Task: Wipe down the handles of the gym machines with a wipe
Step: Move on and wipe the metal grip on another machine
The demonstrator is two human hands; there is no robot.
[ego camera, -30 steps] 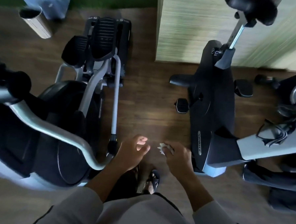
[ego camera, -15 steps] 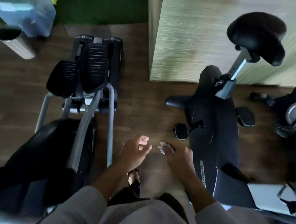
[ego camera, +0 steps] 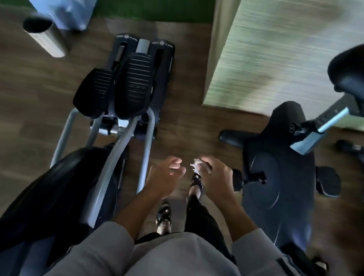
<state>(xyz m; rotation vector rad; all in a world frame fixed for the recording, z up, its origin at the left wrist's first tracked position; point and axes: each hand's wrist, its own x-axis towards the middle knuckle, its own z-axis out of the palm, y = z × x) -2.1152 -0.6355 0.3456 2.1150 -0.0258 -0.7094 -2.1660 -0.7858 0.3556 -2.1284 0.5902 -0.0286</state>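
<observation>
A small crumpled white wipe (ego camera: 197, 165) sticks out of my right hand (ego camera: 214, 178), which grips it at waist height over the wooden floor. My left hand (ego camera: 166, 177) hangs beside it, fingers loosely curled, holding nothing. An elliptical machine (ego camera: 123, 105) with black foot pedals and grey bars stands to the left. An exercise bike (ego camera: 280, 181) with a black saddle (ego camera: 355, 75) stands to the right. No machine handle is in view.
A pale wall panel (ego camera: 276, 58) rises between the machines at the back. A metal bin (ego camera: 43, 37) and a blue bag (ego camera: 61, 2) stand at the far left. My feet are on the strip of wooden floor (ego camera: 184, 125) between the two machines.
The view has moved forward between the machines; the elliptical's curved handle bar and the bike's console have left the view. Both hands keep the same pose, the wipe still in the right hand.
</observation>
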